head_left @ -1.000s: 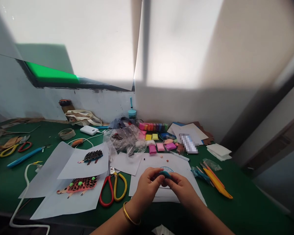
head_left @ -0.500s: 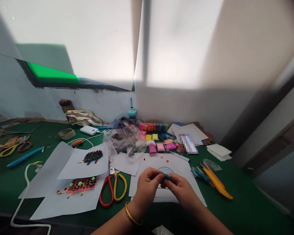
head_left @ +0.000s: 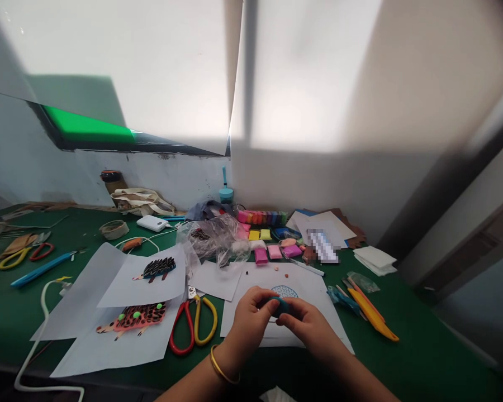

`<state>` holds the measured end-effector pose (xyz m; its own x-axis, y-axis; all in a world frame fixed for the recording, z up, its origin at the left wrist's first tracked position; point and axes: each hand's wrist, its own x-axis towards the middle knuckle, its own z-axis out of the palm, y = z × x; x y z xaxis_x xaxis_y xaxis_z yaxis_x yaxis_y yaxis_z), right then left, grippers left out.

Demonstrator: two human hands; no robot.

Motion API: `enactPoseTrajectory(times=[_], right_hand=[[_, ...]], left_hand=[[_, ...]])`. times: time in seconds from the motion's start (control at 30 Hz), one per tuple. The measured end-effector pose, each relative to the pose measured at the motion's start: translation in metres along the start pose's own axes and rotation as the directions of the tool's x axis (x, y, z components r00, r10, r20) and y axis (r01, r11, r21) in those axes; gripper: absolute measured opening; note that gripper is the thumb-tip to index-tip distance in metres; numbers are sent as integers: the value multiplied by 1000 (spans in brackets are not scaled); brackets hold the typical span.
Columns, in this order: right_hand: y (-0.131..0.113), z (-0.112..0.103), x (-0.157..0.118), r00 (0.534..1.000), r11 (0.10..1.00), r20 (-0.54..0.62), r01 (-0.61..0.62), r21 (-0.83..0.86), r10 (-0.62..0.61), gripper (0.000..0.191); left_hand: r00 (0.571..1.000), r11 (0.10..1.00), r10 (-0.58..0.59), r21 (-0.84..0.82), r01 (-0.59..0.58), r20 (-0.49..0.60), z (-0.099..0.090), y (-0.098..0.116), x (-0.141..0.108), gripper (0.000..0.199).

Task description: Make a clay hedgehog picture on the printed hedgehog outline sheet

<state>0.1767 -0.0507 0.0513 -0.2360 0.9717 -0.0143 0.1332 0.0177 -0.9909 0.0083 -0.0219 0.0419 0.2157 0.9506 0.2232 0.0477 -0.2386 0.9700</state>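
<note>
Between my fingertips is a small lump of dark teal modelling clay [head_left: 281, 305], partly covered by the fingers. My left hand [head_left: 254, 314] pinches it from the left, thumb on top. From the other side my right hand [head_left: 304, 318] is closed on the same lump. Both hands are over a white sheet of paper [head_left: 318, 290] that carries a blue patterned oval drawing [head_left: 285, 291], partly hidden behind the fingers. Tiny clay bits [head_left: 286, 276] lie on the sheet beyond the hands.
Scissors [head_left: 193, 321] with red and yellow handles lie left of my hands. Further left are sheets with a black clay hedgehog [head_left: 159, 268] and a pink one [head_left: 140, 316]. Coloured clay packets [head_left: 274, 252] sit behind; a yellow tool [head_left: 373, 315] is at right.
The teal clay has been turned between my fingers and shows a broader face. My right fingers have shifted slightly. At the far left, a blurred hand has moved out of view.
</note>
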Motion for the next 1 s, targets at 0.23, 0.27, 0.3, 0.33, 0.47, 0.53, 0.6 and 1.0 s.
enactPoseTrajectory(times=[0.23, 0.27, 0.3, 0.33, 0.47, 0.53, 0.6, 1.0], right_hand=[[0, 2, -2, 998, 983, -69, -10, -181, -3, 31], [-1, 2, -3, 998, 986, -63, -8, -168, -2, 31], [-1, 3, -3, 999, 991, -49, -4, -130, -3, 30], [-1, 3, -3, 999, 997, -35, 4, -76, -7, 32], [0, 3, -2, 999, 993, -40, 8, 117, -4, 44], [0, 2, -2, 996, 991, -84, -10, 137, 21, 39], [1, 1, -2, 993, 994, -115, -22, 109, 34, 37], [6, 3, 2, 997, 984, -49, -56, 171, 65, 43]], left_hand=[[990, 974, 78, 201, -100, 113, -2, 6, -2, 23], [992, 970, 77, 220, -99, 105, -2, 7, -2, 15], [994, 970, 73, 226, -91, 85, -2, 7, -2, 12], [995, 972, 72, 221, -84, 62, -2, 8, -1, 11], [995, 988, 56, 136, -67, 85, -1, 5, -3, 15], [993, 991, 37, 127, -51, 114, -1, 3, -4, 28], [993, 986, 28, 158, -46, 112, -1, 2, -4, 47], [996, 997, -73, -23, 74, 42, 0, -10, 1, 31]])
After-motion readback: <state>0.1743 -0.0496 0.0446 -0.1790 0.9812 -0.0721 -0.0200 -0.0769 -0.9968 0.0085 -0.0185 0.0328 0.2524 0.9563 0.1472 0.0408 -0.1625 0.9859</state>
